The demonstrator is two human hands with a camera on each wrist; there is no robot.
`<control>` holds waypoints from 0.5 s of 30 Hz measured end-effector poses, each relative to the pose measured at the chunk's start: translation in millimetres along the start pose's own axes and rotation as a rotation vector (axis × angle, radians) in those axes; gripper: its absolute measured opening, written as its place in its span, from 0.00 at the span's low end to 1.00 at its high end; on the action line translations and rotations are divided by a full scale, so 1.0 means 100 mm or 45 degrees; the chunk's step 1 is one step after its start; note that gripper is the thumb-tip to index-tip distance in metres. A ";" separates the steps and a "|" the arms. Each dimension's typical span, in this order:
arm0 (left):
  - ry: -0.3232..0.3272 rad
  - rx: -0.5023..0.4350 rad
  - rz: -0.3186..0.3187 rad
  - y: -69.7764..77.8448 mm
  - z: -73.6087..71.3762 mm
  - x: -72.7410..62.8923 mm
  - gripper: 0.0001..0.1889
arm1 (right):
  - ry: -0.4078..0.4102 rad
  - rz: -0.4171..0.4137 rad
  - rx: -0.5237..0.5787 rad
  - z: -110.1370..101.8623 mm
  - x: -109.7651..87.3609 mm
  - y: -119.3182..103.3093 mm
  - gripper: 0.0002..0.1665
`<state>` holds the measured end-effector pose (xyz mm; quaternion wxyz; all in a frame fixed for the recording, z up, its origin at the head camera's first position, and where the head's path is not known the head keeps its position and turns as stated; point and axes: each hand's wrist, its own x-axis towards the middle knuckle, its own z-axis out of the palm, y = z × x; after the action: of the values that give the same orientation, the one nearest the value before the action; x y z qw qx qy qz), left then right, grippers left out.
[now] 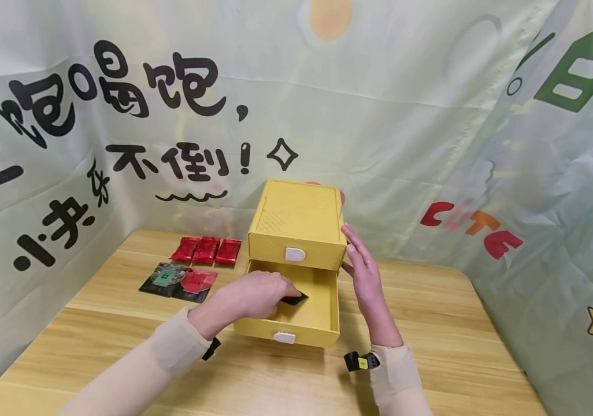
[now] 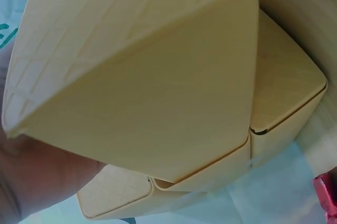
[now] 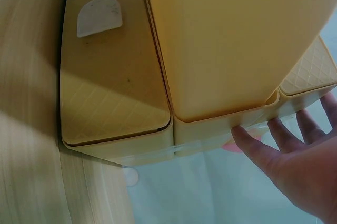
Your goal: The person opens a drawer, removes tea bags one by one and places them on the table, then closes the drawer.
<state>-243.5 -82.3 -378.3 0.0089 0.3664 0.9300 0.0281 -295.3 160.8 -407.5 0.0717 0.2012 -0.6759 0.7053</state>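
A yellow drawer cabinet (image 1: 301, 211) stands on the table, with its open drawer (image 1: 307, 338) pulled out below a closed one. Reaching over that drawer's left side, my left hand (image 1: 260, 293) pinches a small dark packet (image 1: 295, 299) inside; a trace of red shows by the fingertips. The left wrist view hides the packet behind the drawer wall (image 2: 158, 92). My right hand (image 1: 366, 280) touches the cabinet's right side with its fingers straight. In the right wrist view, its fingers (image 3: 256, 148) are spread along the cabinet's side.
Left of the cabinet lie three red packets, including a middle one (image 1: 206, 250). In front of them are two flat dark sachets, one with a green label (image 1: 163, 278) and one with a red label (image 1: 196, 283). A printed cloth (image 1: 406, 144) hangs behind the wooden table (image 1: 421, 323).
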 end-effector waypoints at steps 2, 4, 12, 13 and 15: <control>0.025 -0.023 -0.012 0.00 0.00 -0.02 0.28 | -0.002 -0.001 -0.003 0.00 0.00 0.00 0.29; 0.060 -0.037 -0.015 -0.01 0.01 -0.04 0.27 | -0.004 -0.002 -0.009 0.00 0.00 0.00 0.29; 0.238 -0.063 0.045 -0.06 0.02 -0.10 0.17 | 0.005 0.005 -0.013 0.00 0.00 0.00 0.29; 0.259 -0.071 0.051 -0.07 0.02 -0.11 0.16 | 0.004 0.005 -0.013 0.00 0.00 0.00 0.29; 0.300 -0.094 0.065 -0.09 0.03 -0.14 0.14 | 0.002 0.006 -0.013 0.00 0.00 0.00 0.29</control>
<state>-239.2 -97.7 -382.3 -0.0879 0.3834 0.9133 0.1052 -294.7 160.9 -407.5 0.0716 0.1985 -0.6800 0.7022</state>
